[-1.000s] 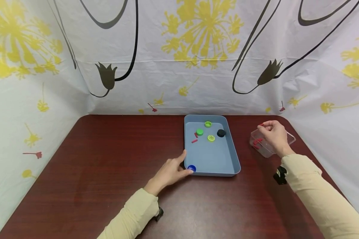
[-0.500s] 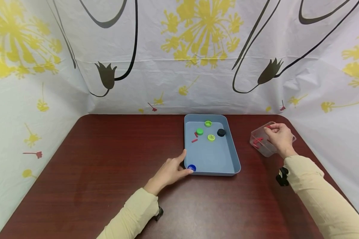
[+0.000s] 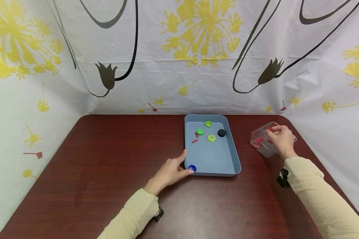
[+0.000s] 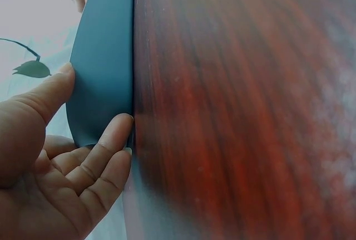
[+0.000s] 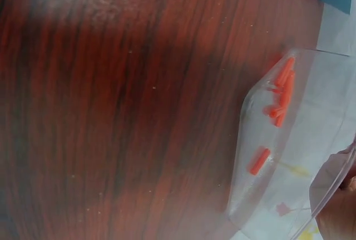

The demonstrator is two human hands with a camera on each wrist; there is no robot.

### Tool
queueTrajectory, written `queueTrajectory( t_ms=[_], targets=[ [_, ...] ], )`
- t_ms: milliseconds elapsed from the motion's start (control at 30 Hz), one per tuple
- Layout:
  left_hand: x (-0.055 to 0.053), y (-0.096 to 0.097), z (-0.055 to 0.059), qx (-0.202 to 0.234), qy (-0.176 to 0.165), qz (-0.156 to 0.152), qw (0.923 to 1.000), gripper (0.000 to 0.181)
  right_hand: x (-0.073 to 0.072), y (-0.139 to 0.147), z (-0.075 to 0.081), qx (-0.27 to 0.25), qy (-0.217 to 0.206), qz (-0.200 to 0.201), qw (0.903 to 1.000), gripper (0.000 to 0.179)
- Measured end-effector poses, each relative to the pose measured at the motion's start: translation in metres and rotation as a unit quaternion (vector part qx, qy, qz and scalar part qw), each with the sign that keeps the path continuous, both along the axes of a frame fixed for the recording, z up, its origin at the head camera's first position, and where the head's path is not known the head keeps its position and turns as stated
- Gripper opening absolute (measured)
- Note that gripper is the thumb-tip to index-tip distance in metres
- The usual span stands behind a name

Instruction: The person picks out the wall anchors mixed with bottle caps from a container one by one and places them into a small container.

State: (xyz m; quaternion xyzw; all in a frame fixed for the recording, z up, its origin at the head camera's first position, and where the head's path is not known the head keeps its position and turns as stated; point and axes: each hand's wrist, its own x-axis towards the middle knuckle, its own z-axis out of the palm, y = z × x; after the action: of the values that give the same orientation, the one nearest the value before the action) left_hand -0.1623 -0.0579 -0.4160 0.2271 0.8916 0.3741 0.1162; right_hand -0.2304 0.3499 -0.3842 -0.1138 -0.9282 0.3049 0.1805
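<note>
A shallow blue-grey tray [image 3: 209, 156] lies on the table, its front left corner held by my left hand [image 3: 169, 172]. In the left wrist view, the thumb [image 4: 58, 87] touches the tray's rim and the other fingers bend around the corner. At the right, my right hand [image 3: 280, 139] pinches a small red stick [image 3: 270, 129] over a clear plastic box [image 3: 268, 152]. Several red sticks [image 5: 285, 92] lie inside that box, with one red stick [image 5: 260, 161] apart from them. The right fingertips are mostly out of the right wrist view.
The tray contains a blue cap [image 3: 192, 168], a green cap [image 3: 199, 132], a black cap [image 3: 221, 133], two yellow-green caps [image 3: 211, 137] and two red sticks [image 3: 194, 141]. A patterned cloth [image 3: 155, 83] hangs around the dark wooden table [image 3: 131, 139].
My right hand has shifted right and slightly towards me above the clear box. A red stick now shows in the box beside the hand. My left hand stays at the tray's corner.
</note>
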Motion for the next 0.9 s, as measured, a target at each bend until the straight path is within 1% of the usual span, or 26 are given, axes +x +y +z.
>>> queueTrajectory(
  t_ms=[133,267,500,767,900],
  targets=[
    [0.0005,-0.0008,0.0012,0.005,0.005,-0.005,1.0,0.079,-0.0006,-0.0001,-0.0023,0.003,0.008,0.002,1.0,0.029],
    [0.0008,-0.0014,0.0008,0.007,0.018,-0.012,0.9998,0.079,-0.0006,-0.0008,-0.0034,0.001,0.01,0.004,0.9999,0.029],
    [-0.0011,-0.0001,-0.0018,0.002,0.002,-0.001,1.0,0.08,0.001,-0.0012,-0.0037,-0.001,-0.002,0.004,1.0,0.031],
    [-0.001,0.0001,-0.0007,0.003,0.003,-0.001,1.0,0.08,-0.0007,-0.0015,-0.0039,0.009,0.008,-0.01,0.9999,0.03],
    [-0.0012,0.0,-0.0007,0.002,0.005,-0.002,1.0,0.08,-0.0002,-0.0007,-0.0041,0.008,0.006,-0.006,0.9999,0.03]
  ],
)
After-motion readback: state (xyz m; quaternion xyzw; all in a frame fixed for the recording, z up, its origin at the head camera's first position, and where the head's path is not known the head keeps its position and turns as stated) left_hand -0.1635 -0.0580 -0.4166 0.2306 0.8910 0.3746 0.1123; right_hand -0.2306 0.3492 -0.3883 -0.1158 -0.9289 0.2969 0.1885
